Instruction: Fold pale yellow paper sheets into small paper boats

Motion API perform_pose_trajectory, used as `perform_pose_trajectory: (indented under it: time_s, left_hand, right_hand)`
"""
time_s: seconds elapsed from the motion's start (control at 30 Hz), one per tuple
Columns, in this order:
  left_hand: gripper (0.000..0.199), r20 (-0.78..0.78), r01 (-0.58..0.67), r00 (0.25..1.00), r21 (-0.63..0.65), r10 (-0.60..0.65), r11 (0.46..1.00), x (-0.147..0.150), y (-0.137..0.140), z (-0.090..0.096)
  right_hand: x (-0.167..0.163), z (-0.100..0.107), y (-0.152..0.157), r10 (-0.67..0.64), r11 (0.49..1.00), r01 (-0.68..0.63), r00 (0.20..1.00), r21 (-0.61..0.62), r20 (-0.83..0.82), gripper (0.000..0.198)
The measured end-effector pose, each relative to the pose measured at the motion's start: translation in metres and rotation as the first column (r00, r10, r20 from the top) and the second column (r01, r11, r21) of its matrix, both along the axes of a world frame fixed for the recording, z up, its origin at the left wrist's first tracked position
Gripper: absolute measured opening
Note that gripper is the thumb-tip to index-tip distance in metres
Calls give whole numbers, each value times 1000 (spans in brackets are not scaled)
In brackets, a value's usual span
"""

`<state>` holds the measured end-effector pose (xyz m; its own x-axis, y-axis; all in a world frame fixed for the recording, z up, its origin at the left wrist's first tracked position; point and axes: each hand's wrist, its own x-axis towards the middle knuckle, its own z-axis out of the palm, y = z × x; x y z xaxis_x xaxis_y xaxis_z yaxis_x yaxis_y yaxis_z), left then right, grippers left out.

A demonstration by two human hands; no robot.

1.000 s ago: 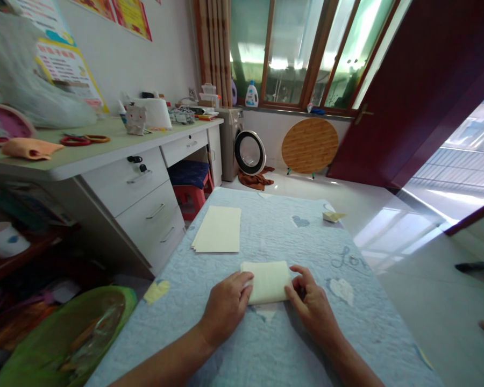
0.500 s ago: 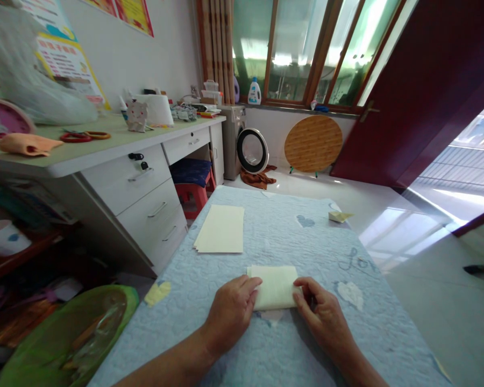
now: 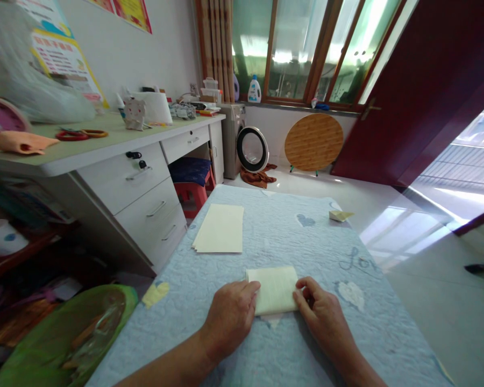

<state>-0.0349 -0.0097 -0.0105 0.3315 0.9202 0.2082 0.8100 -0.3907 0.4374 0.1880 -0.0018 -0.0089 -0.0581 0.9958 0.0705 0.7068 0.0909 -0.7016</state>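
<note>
Cloth (image 3: 274,220) lettering reads "Lo", then part of another letter; wall poster (image 3: 62,62) print too small to read. Versus half a second ago: folded paper (image 3: 276,290) has its near edge slightly closer to the person; loose sheets (image 3: 221,228) unmoved. Folded paper lies on the cloth between both hands, long axis left-right, slightly skewed. Left hand (image 3: 232,312) pinches its left end, thumb on top; right hand (image 3: 322,314) pinches the right edge, thumb and forefinger.

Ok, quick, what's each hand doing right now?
Left hand: holding the folded paper at its left end.
Right hand: curled, touching its right edge; grip can't be told.
</note>
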Motion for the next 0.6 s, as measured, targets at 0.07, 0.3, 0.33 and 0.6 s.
perform_pose_trajectory:
  time_s: [0.07, 0.3, 0.33, 0.6]
  left_hand:
    - [32, -30, -2, 1000, -12, 2, 1000, 0, -1, 0]
    - [32, -76, -13, 997, -36, 10, 999, 0, -2, -1]
    - [32, -79, -15, 997, -38, 12, 999, 0, -2, -1]
    - [32, -126, -13, 992, -61, 5, 998, 2, -1, 1]
  right_hand:
    - [0, 0, 0, -5, 1000, 5, 1000, 8, 13, 23]
    - [1, 1, -3, 29, 998, -28, 999, 64, -14, 26]
    - [2, 0, -3, 25, 996, -24, 1000, 82, -13, 27]
    - [2, -4, -1, -3, 993, -2, 999, 119, 39, 27]
